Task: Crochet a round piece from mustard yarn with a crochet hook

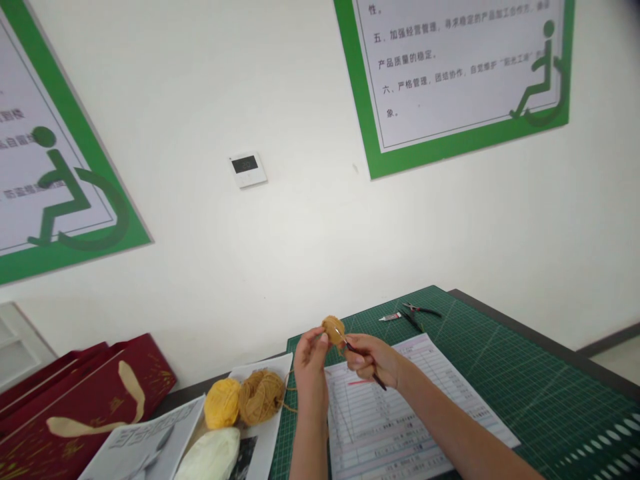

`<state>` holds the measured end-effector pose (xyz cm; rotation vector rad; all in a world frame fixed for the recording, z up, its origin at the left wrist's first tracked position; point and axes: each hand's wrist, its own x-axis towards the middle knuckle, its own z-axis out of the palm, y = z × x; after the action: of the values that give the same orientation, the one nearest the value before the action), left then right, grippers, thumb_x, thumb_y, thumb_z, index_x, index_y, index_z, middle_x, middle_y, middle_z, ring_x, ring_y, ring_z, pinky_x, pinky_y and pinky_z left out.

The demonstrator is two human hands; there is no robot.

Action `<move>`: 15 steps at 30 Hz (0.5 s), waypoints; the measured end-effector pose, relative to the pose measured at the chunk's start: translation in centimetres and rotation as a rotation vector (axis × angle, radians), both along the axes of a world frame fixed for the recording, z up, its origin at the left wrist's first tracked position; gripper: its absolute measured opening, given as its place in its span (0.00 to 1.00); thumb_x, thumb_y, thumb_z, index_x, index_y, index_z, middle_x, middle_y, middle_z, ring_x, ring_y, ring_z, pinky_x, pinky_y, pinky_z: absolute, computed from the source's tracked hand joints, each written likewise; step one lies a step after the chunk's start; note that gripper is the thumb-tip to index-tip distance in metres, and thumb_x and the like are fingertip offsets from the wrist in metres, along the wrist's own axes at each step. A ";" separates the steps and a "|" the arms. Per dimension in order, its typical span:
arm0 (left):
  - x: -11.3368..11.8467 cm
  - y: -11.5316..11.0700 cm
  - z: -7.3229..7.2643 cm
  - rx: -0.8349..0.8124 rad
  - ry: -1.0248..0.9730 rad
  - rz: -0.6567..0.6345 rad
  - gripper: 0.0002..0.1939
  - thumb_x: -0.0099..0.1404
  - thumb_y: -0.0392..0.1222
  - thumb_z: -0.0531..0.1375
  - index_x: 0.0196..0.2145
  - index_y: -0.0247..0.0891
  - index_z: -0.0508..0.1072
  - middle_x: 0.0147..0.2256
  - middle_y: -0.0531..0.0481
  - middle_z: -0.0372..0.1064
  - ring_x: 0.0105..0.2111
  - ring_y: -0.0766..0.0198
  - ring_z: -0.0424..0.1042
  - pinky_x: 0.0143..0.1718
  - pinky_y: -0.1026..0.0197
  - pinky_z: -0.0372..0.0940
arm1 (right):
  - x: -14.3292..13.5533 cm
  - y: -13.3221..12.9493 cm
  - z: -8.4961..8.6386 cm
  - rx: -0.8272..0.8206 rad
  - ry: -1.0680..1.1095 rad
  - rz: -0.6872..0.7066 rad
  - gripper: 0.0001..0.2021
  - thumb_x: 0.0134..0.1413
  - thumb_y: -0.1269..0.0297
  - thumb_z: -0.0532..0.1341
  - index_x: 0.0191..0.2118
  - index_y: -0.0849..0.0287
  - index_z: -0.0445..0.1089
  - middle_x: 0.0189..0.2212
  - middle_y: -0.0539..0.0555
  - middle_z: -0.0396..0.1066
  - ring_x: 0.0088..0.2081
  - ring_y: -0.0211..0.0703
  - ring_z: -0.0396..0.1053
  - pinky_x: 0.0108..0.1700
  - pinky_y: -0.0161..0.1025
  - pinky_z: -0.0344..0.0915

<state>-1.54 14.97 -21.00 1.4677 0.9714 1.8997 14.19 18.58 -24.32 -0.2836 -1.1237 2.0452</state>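
Pinched in my left hand (311,353) is a small round tan crochet piece (332,328), held up above the table. My right hand (373,357) grips a crochet hook (379,381) with a dark handle, and its metal tip lies against the piece. A strand of tan yarn trails behind my left wrist toward the brown yarn ball (262,396). Beside that ball sit a yellow yarn ball (223,403) and a pale cream yarn ball (210,456). Beneath my hands lies a printed sheet (400,420) with lines of text.
A green cutting mat (480,373) covers the table. On its far part lie pliers (423,309), a small tube (390,317) and a dark slim tool (411,322). Dark red gift bags (100,400) and an open booklet (145,440) are at the left. A white wall stands behind.
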 end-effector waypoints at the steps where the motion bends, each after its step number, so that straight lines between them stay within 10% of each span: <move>1: -0.1 0.0 0.0 -0.035 0.008 -0.072 0.12 0.68 0.43 0.62 0.46 0.36 0.75 0.45 0.45 0.75 0.40 0.56 0.76 0.40 0.48 0.73 | 0.0 0.0 -0.1 0.002 -0.022 0.009 0.13 0.65 0.58 0.61 0.48 0.61 0.71 0.41 0.54 0.74 0.35 0.40 0.74 0.35 0.40 0.74; 6: -0.2 0.5 -0.4 -0.103 0.064 -0.206 0.10 0.68 0.43 0.63 0.44 0.35 0.75 0.44 0.46 0.76 0.41 0.56 0.76 0.41 0.48 0.73 | -0.3 -0.1 0.0 0.032 -0.136 -0.043 0.13 0.65 0.58 0.61 0.49 0.61 0.70 0.42 0.54 0.74 0.36 0.41 0.74 0.36 0.41 0.74; 15: -0.4 1.2 -1.3 -0.126 0.101 -0.065 0.12 0.67 0.43 0.63 0.46 0.36 0.75 0.48 0.44 0.75 0.44 0.54 0.75 0.44 0.46 0.72 | -1.0 -0.2 0.1 0.189 -0.427 -0.332 0.14 0.66 0.57 0.60 0.49 0.61 0.70 0.38 0.53 0.74 0.31 0.38 0.73 0.31 0.38 0.73</move>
<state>-1.91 16.15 -22.34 1.5144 1.0558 1.7006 13.23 18.34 -24.26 -0.7835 -1.4066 1.6116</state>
